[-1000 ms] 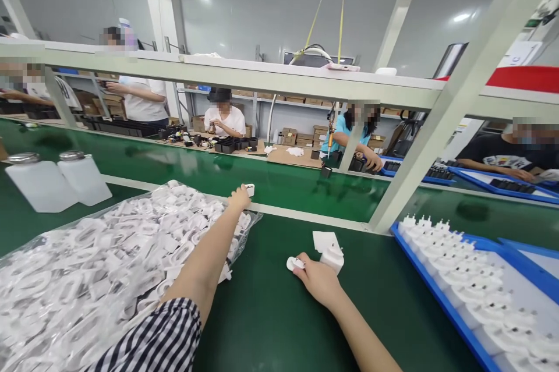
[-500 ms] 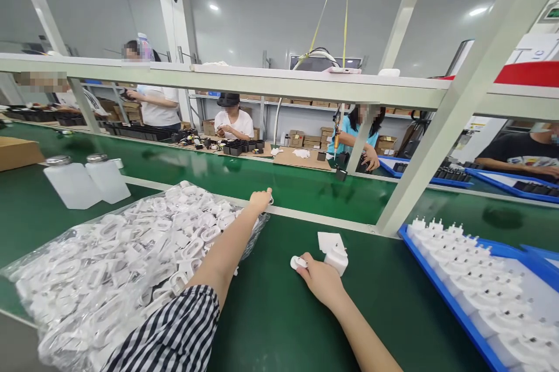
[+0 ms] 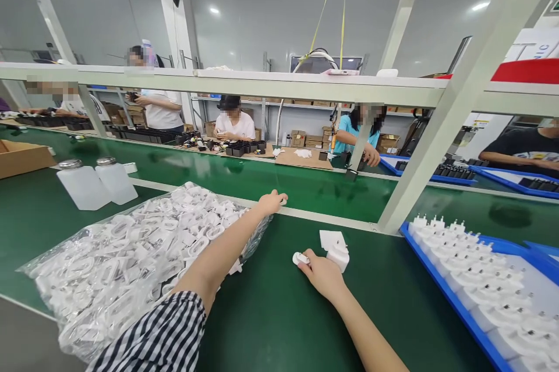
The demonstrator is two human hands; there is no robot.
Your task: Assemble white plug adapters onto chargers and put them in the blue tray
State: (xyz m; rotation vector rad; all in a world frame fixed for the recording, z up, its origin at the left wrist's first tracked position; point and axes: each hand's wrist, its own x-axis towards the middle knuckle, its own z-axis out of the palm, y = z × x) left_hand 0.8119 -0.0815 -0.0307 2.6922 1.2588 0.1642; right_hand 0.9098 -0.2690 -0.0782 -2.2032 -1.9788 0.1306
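Both hands pinch small white pieces at a green workbench [image 3: 262,319].

The right hand [image 3: 322,276] pinches a white oval piece [image 3: 299,258] between thumb and fingers; white plug housings [image 3: 338,257] sit just beyond its knuckles, contact unclear. Forward and left of those fingertips, the left hand [image 3: 269,204] pinches a small white piece [image 3: 283,202], mostly hidden, near the pale strip [image 3: 325,218]. Left of the left fingers lies a clear bag [image 3: 75,340] of white parts [image 3: 131,244]; farther left stand two bottles [image 3: 85,187]. Well right of the right fingers, a blue tray [image 3: 458,311] holds white plugs [image 3: 484,290].
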